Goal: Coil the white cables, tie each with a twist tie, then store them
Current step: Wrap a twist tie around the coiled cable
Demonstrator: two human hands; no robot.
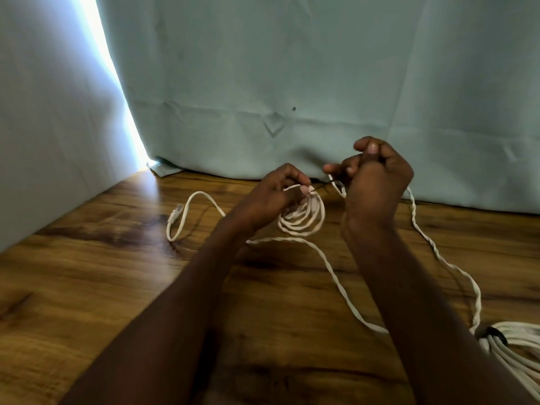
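white flat network cable (304, 217), partly wound into a small coil of several loops, hangs from the left hand (280, 190) just above the wood-grain counter (117, 287). left hand: fingers curled, pinching the top of the coil between thumb and fingertips. right hand (377, 176): raised just right of the coil and a little higher, fingers curled round the next stretch of the same cable, which shows as a short loop at its near edge. whether a dark strand also lies between the two hands cannot be told; it is thin and blurred. the cable's free run leaves behind the right hand, drops along the counter to the right and twists toward the near right edge; a second strand crosses from the coil under the forearms the same way. plug end (175, 214) lies on the counter well left of the coil, joined by a loose arc. judgement: winding is mid-way; the next loop must travel from right hand leftward onto the coil, so the slack on the right side is what feeds it. bundled white cable with a dark tie (508, 337) lies at the near right, cut off by the frame edge. pale green curtain (292, 83) behind; no storage place in sight.
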